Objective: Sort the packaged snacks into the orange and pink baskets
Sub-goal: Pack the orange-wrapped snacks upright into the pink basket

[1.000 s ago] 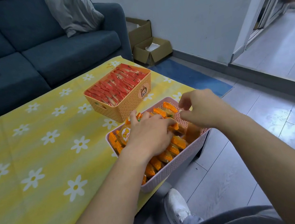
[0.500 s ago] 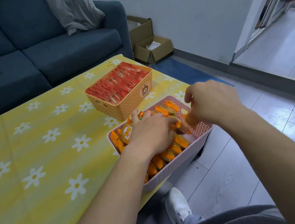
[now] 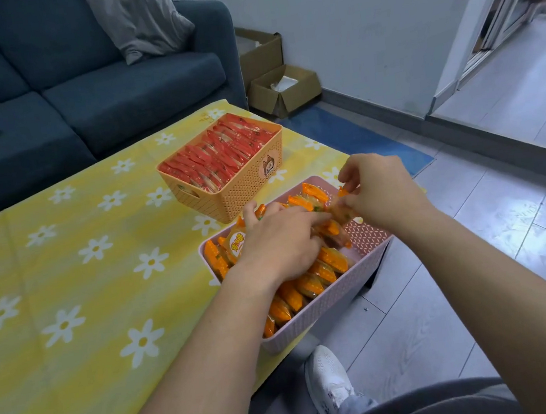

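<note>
The pink basket (image 3: 368, 236) sits at the table's right edge, packed with rows of orange snack packets (image 3: 326, 262). My left hand (image 3: 279, 240) lies flat on the packets in the middle of it, fingers spread and pressing them. My right hand (image 3: 379, 187) hovers over the basket's far right corner, pinching one orange packet (image 3: 342, 210) by its end. Behind it stands the orange basket (image 3: 245, 189), filled with red snack packets (image 3: 217, 155) in tight rows.
The table wears a yellow cloth with white daisies (image 3: 84, 281). A dark blue sofa (image 3: 95, 91) with a grey cushion stands behind. Open cardboard boxes (image 3: 280, 85) sit by the wall. My white shoe (image 3: 327, 379) rests on the grey floor below the table edge.
My right hand moved up and slightly right over the pink basket's far corner, now pinching an orange packet. My left hand stays pressed on the packets.
</note>
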`<state>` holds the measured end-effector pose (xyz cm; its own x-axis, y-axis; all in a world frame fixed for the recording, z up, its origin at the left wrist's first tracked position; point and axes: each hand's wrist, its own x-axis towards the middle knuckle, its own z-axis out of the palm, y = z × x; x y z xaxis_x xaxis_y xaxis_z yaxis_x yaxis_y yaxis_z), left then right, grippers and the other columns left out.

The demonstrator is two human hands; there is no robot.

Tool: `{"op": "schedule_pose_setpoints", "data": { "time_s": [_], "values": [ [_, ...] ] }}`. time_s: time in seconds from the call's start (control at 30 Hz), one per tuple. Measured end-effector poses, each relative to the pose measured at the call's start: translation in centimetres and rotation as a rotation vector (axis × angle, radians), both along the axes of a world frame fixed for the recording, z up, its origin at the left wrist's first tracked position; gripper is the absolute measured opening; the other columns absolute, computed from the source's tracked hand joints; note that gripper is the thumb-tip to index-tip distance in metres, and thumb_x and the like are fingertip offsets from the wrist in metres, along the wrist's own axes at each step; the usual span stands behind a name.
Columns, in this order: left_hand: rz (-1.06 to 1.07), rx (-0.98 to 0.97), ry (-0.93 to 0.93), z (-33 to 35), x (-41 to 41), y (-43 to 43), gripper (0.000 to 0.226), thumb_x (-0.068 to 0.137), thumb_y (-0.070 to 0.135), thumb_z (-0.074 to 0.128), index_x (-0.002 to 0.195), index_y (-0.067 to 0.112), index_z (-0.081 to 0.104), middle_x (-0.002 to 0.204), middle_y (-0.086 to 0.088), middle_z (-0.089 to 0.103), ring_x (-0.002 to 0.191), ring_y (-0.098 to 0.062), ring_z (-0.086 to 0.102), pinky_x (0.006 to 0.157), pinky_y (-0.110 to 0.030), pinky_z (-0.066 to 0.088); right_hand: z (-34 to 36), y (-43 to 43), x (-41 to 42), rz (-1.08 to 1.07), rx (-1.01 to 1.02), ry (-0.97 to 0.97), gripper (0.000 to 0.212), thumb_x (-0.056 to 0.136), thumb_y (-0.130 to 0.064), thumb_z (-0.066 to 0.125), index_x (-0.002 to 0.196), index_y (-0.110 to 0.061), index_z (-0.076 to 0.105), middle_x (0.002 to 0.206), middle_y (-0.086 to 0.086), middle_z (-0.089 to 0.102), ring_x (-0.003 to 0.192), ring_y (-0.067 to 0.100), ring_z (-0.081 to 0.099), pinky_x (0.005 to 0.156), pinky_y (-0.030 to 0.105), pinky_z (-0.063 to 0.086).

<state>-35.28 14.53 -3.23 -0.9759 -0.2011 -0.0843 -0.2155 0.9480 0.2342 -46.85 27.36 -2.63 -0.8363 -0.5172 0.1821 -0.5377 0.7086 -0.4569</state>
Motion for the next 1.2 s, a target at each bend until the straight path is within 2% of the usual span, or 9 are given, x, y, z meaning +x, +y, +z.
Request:
{"op": "schedule_pose_setpoints", "data": {
  "time_s": [0.17, 0.37, 0.63, 0.7, 0.77, 0.83, 0.9, 1.03, 1.2],
  "values": [
    [-0.019, -0.005, -0.018, -0.1, -0.3, -0.1, 0.045, 0.1, 0.032, 0.041, 0.14, 0.048, 0.052, 0.148, 0.016, 0.049, 0.142, -0.024, 0.031, 0.116, -0.061, -0.004, -0.5, 0.5, 0.0, 0.133, 0.042, -0.062, 0.027, 0.083, -0.015, 0.079, 0.108, -0.022, 0.072, 0.102, -0.004, 0.072, 0.091, 0.013, 0.068, 0.08, 0.03, 0.059],
    [0.03, 0.038, 0.044, 0.0, -0.3, -0.1, 0.043, 0.1, 0.03, 0.043, 0.139, 0.039, 0.057, 0.148, 0.018, 0.048, 0.141, -0.022, 0.031, 0.118, -0.059, -0.001, -0.2, 0.0, -0.2, 0.055, -0.012, 0.014, 0.023, 0.083, -0.008, 0.074, 0.104, -0.02, 0.076, 0.099, -0.002, 0.073, 0.088, 0.014, 0.067, 0.076, 0.027, 0.056],
    [-0.038, -0.163, 0.053, -0.6, -0.2, 0.8, 0.045, 0.101, 0.033, 0.041, 0.145, 0.042, 0.047, 0.144, 0.011, 0.051, 0.139, -0.024, 0.036, 0.117, -0.061, 0.003, -1.0, -0.9, 0.3, 0.087, 0.148, -0.065, 0.021, 0.085, -0.008, 0.063, 0.09, -0.029, 0.065, 0.096, 0.003, 0.071, 0.085, 0.022, 0.067, 0.075, 0.038, 0.06],
    [-0.001, -0.048, 0.137, -0.6, -0.3, 0.3, 0.046, 0.101, 0.028, 0.039, 0.145, 0.041, 0.048, 0.142, 0.01, 0.054, 0.138, -0.021, 0.041, 0.119, -0.057, 0.009, -0.5, -0.6, 0.4, 0.105, 0.153, -0.079, 0.027, 0.091, -0.005, 0.054, 0.107, -0.02, 0.07, 0.106, 0.006, 0.071, 0.094, 0.024, 0.066, 0.08, 0.037, 0.058],
    [0.097, 0.225, 0.33, 0.1, 0.1, -0.4, 0.041, 0.101, 0.021, 0.042, 0.136, 0.033, 0.059, 0.136, 0.008, 0.061, 0.13, -0.017, 0.05, 0.117, -0.048, 0.029, 0.1, -0.1, 0.6, 0.072, 0.099, -0.055, 0.032, 0.094, -0.004, 0.05, 0.116, -0.017, 0.07, 0.112, 0.007, 0.071, 0.098, 0.024, 0.066, 0.084, 0.037, 0.058],
    [0.222, 0.488, 0.512, 1.1, 0.9, -1.1, 0.034, 0.102, 0.015, 0.045, 0.123, 0.026, 0.069, 0.125, 0.007, 0.067, 0.117, -0.011, 0.058, 0.104, -0.034, 0.047, 1.0, 0.1, 1.0, 0.029, -0.007, -0.005, 0.031, 0.096, -0.007, 0.048, 0.115, -0.017, 0.07, 0.111, 0.004, 0.072, 0.095, 0.021, 0.066, 0.084, 0.037, 0.059],
    [0.332, 0.513, 0.57, 1.9, 2.3, -2.0, 0.032, 0.101, 0.011, 0.047, 0.114, 0.024, 0.073, 0.117, 0.007, 0.068, 0.11, -0.008, 0.06, 0.094, -0.027, 0.05, 1.9, -0.2, 1.9, 0.042, -0.118, 0.008, 0.026, 0.097, -0.011, 0.05, 0.111, -0.019, 0.071, 0.106, -0.001, 0.071, 0.092, 0.016, 0.066, 0.081, 0.033, 0.058],
    [0.468, 0.342, 0.358, 1.1, 5.2, -4.4, 0.031, 0.092, 0.015, 0.055, 0.118, 0.028, 0.068, 0.117, 0.004, 0.061, 0.106, -0.019, 0.059, 0.093, -0.037, 0.049, 2.3, -2.3, 5.1, 0.25, -0.117, -0.111, 0.017, 0.094, -0.022, 0.059, 0.102, -0.024, 0.073, 0.095, -0.009, 0.07, 0.087, 0.007, 0.063, 0.071, 0.021, 0.052],
    [0.427, 0.439, 0.253, 0.5, 7.5, -4.7, 0.057, 0.086, 0.015, 0.066, 0.138, 0.032, 0.051, 0.113, 0.001, 0.064, 0.1, -0.022, 0.063, 0.087, -0.035, 0.052, 1.2, -4.8, 7.5, 0.313, 0.155, -0.124, 0.039, 0.092, -0.041, 0.065, 0.123, -0.017, 0.062, 0.103, 0.003, 0.068, 0.089, 0.02, 0.065, 0.075, 0.035, 0.058]
  ]
}}
